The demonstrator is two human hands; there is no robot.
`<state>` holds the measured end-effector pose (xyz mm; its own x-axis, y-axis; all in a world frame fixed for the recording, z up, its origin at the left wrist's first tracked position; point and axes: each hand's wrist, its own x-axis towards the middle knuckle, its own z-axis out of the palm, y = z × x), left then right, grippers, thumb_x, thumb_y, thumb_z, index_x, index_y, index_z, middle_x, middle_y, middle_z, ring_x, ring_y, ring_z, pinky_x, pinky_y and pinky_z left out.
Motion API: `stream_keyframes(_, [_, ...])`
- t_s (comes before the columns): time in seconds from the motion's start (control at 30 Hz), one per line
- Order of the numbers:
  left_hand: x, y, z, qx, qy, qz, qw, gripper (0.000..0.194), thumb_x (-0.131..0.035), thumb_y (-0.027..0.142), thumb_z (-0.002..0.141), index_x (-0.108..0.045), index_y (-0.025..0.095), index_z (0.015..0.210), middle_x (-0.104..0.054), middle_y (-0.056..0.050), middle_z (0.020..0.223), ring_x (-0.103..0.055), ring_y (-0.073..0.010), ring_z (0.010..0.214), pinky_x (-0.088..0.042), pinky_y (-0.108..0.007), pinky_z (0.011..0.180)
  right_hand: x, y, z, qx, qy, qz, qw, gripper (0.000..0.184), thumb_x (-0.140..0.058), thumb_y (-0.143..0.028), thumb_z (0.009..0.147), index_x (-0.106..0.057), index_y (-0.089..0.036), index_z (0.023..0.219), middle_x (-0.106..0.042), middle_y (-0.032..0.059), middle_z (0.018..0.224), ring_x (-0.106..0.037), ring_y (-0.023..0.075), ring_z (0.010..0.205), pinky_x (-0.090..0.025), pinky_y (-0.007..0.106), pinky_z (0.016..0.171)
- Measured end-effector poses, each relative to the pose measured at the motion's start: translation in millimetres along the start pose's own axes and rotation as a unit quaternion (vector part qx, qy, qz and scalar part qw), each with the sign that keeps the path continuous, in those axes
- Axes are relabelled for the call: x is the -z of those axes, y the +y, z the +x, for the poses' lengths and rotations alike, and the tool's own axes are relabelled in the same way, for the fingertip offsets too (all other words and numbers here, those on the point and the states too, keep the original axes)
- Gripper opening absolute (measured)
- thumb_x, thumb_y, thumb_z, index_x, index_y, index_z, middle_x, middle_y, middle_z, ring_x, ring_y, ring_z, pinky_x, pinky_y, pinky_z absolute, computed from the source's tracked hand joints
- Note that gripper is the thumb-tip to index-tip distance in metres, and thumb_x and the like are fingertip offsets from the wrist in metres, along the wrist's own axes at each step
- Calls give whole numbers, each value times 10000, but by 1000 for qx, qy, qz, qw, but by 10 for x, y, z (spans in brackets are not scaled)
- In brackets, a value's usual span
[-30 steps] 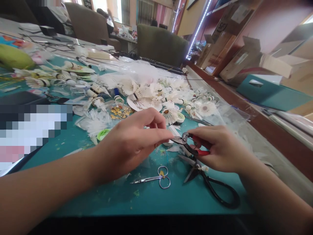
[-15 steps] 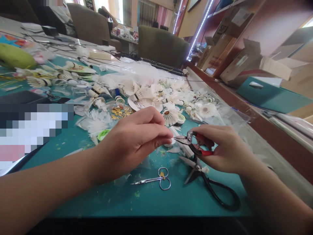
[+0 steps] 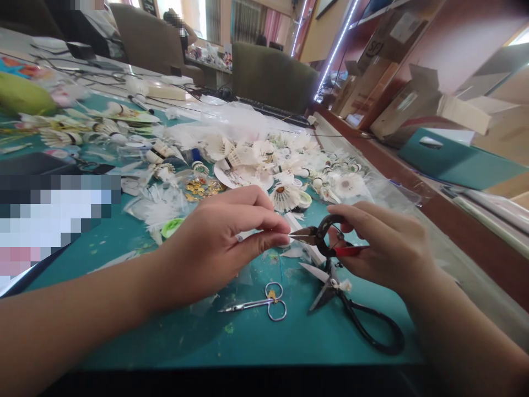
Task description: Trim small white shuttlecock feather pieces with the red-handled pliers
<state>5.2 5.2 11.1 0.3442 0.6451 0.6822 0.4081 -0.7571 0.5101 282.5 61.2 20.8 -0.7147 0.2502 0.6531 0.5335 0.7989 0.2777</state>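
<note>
My left hand (image 3: 231, 234) is closed in a pinch, thumb against fingertips; whatever sits between them is too small to make out. My right hand (image 3: 384, 248) is wrapped round red-handled pliers (image 3: 322, 236), whose thin pointed jaws reach left to my left fingertips. Under the pliers lies a large pair of black-handled scissors (image 3: 367, 325), its blades spread apart. Small silver scissors (image 3: 256, 304) with a bit of yellow at the finger loops rest on the green mat (image 3: 185, 336) below my left hand.
Beyond my hands lie many feather shuttlecocks (image 3: 285, 196), a white round plate (image 3: 223, 177), a bag of gold pieces (image 3: 202, 187) and a green-rimmed lid (image 3: 171, 227). A phone-like screen (image 3: 53, 226) is at left. Cardboard boxes (image 3: 409, 105) and a teal box (image 3: 463, 162) stand right.
The pliers have rotated in my right hand, and their tips have shifted slightly left to my left fingertips. My left thumb has changed its angle a little.
</note>
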Motion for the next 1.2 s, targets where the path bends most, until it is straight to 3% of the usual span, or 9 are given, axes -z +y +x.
stream_keyframes(0.47, [1, 30, 37, 41, -5, -55, 998, 62, -771, 150, 919, -793, 207, 929, -700, 1, 847, -667, -117, 749, -544, -177, 629, 43, -21, -36, -17, -30, 7, 999, 278, -691, -139, 884, -644, -231, 1142, -701, 0, 791, -642, 159, 626, -449, 308, 534])
stream_keyframes(0.87, [-1, 37, 63, 69, -11, -75, 995, 52, -776, 159, 909, -798, 201, 887, -713, -5, 811, -675, -135, 729, -548, -196, 589, 26, 0, -27, -5, -26, 0, 1000, 243, -687, -171, 903, -659, -169, 1144, -683, 15, 785, -639, 151, 619, -437, 310, 525])
stream_keyframes(1.2, [4, 31, 55, 82, -18, -80, 993, 36, -782, 197, 911, -804, 223, 899, -725, 0, 823, -674, -132, 707, -538, -195, 548, 27, -14, -36, -9, -27, -1, 1000, 279, -684, -146, 893, -649, -207, 1164, -672, -4, 781, -632, 144, 624, -450, 298, 539])
